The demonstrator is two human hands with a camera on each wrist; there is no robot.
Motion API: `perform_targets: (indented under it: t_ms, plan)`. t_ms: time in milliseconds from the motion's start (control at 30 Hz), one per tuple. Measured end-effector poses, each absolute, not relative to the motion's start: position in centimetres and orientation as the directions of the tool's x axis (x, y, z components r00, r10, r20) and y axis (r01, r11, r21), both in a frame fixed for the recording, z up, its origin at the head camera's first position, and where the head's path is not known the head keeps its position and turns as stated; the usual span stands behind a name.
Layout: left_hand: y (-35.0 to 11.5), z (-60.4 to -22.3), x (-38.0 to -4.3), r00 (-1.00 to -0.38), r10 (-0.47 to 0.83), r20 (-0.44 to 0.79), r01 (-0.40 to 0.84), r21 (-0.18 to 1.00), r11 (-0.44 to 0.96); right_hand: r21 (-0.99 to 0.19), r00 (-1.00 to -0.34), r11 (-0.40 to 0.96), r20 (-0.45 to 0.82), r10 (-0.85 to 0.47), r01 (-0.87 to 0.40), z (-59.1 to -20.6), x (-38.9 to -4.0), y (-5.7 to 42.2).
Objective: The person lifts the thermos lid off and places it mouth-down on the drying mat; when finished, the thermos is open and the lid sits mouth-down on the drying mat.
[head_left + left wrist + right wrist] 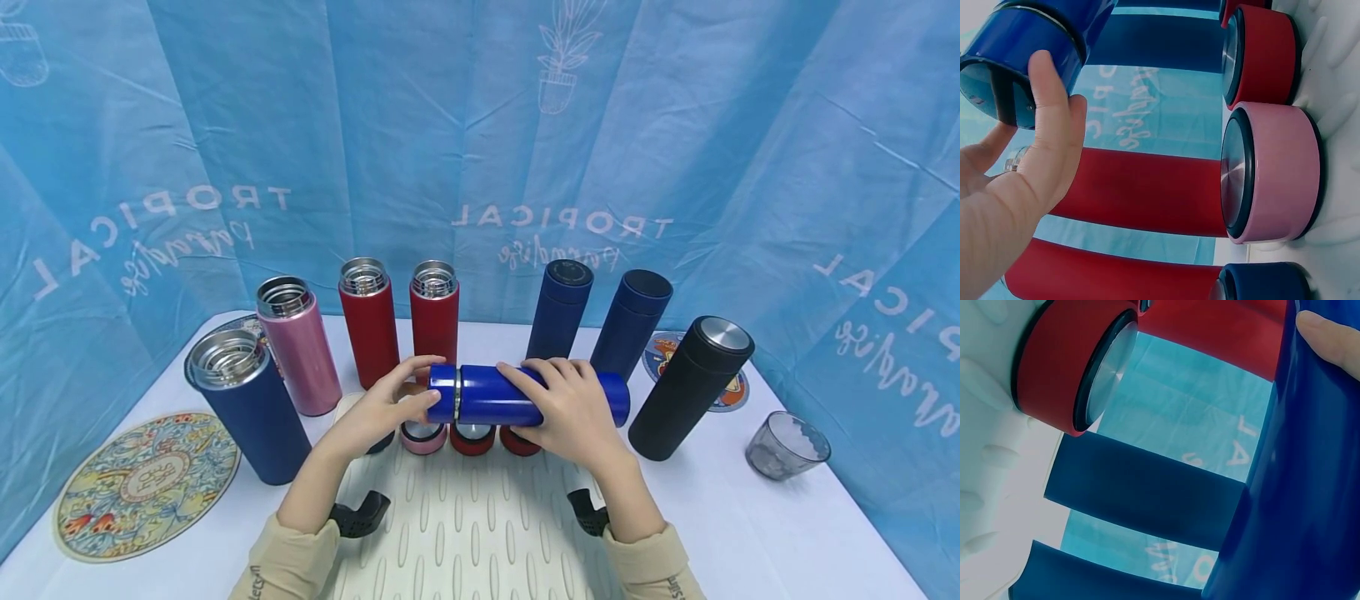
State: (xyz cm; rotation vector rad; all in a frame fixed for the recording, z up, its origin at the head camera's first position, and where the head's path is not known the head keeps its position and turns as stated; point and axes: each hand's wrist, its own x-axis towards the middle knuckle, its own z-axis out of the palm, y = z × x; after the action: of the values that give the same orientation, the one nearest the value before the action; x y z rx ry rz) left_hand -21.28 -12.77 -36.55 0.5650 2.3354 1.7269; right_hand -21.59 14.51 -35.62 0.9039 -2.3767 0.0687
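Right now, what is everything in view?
Glossy flask: 1, blue, sideways, centre
Red flasks: 2, red, open, back centre-left
Pink flask: 1, pink, open, left
Open navy flask: 1, navy, left
Capped navy flasks: 2, navy, back centre-right
Black flask: 1, black, right
Glass: 1, clear, far right
Textured mat: 1, white, front
Lids: 4 (two red, one pink, one navy), on textured mat
Round mats: 3, patterned, two left, one right
Table: 1, white, beneath
Curtain: 1, blue, behind
Wrist mounts: 2, black, wrists
Sleeves: 2, beige, forearms
Left hand: 1, flask's cap end
Right hand: 1, flask's body
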Motion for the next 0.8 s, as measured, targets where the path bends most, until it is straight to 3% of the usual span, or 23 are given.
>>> perform_targets:
  t_ms: [200,500,800]
  plan:
    - [-12.51,-36.51,-21.35,-0.892,0.433,0.132,0.234,0.953,0.190,0.150,-0.594,0.777,0.561,-0.576,-0.611,-35.47,-21.65,14.78]
    - [-12.35,-36.58,-21.39,-0.837,0.446,0.318,0.414,0.900,0.135,0.133,-0.591,0.776,0.572,-0.569,-0.617,-35.43,-21.61,14.93]
    - [-12.58,-36.33,-21.26,-0.888,0.397,0.231,0.305,0.943,0.135,0.120,-0.605,0.782,0.567,-0.559,-0.611,-35.36,-21.57,14.86]
